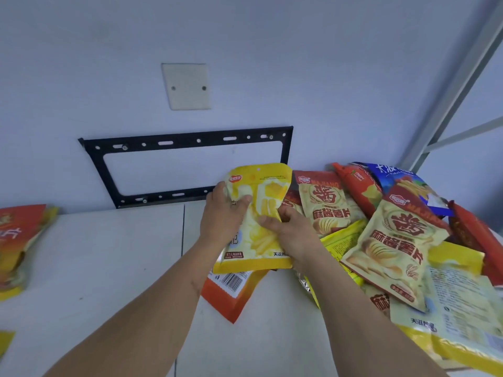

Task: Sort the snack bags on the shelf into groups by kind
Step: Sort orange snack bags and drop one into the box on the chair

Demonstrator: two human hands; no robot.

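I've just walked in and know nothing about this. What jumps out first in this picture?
At the centre, both hands hold up one yellow snack bag: the left hand grips its left side, the right hand its right. To the right sprawls an unsorted heap of snack bags in red, cream, blue and yellow. Behind, a black metal bracket is screwed to the pale wall, and a small stack of bags lies at the far left.

place: plain indoor room, kind unclear | cues: white shelf; empty TV wall bracket; blank wall plate
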